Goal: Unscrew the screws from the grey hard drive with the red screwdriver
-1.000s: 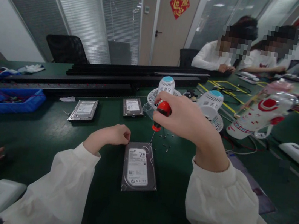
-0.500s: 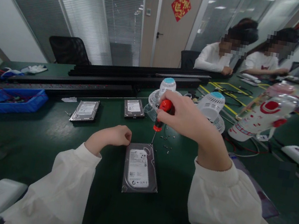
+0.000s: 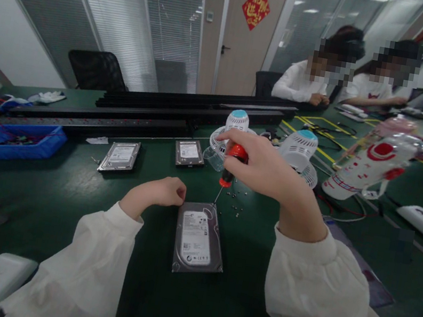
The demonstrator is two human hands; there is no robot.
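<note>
A hard drive (image 3: 198,240) with a white label lies flat on the green table in front of me. My left hand (image 3: 167,192) is closed, its curled fingertips at the drive's far left corner. In my right hand (image 3: 261,164) is a screwdriver (image 3: 226,177) with a red and black handle. Its shaft leans slightly, and the tip meets the drive's far right corner; any screw under it is too small to make out. Several small loose screws (image 3: 236,208) are scattered just right of that corner.
Two more hard drives, one left (image 3: 120,156) and one centre (image 3: 189,153), lie farther back. Two small white fans (image 3: 298,148) stand behind my right hand. A blue bin (image 3: 27,146) is at left, a bottle (image 3: 368,166) at right. Several people sit at the far right.
The screwdriver's handle has tipped slightly to the right while its tip stays on the corner. My right fingers have shifted on the handle, the index finger lifting outward. My left hand is still.
</note>
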